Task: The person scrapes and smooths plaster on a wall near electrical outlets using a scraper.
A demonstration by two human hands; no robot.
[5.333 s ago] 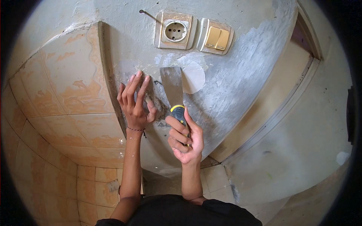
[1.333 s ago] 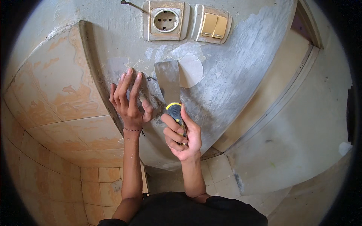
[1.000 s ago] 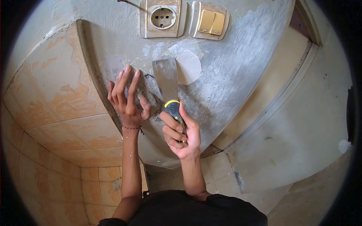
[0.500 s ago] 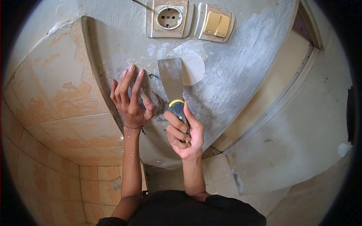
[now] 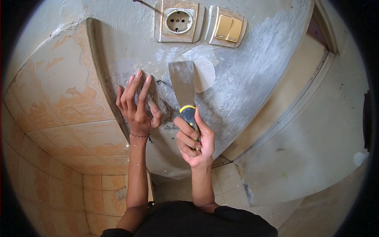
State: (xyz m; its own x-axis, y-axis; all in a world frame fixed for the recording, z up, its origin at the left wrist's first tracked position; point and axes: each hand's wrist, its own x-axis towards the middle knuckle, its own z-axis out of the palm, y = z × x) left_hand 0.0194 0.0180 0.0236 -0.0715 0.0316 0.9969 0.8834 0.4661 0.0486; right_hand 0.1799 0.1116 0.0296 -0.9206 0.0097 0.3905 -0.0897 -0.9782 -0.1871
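In my right hand is a putty knife with a wide metal blade and a dark grip banded in yellow. My fingers wrap round the grip, and the blade points up along the wall. Its tip overlaps the left side of a pale, rounded bare patch with flaking paint around it. To the left, my left hand lies against the wall with its fingers spread and nothing in it. A cord bracelet circles that wrist. Whether the blade presses on the wall I cannot tell.
Above the blade sit a wall socket and a double light switch. A thin rod juts out beside the socket. A small hook sticks out between my hands. Tiled wall stands left; a door frame runs along the right.
The putty knife shifts slightly right in the picture, its tip still over the patch's left side. The socket and switch sit slightly lower in view. My left hand keeps its place on the wall.
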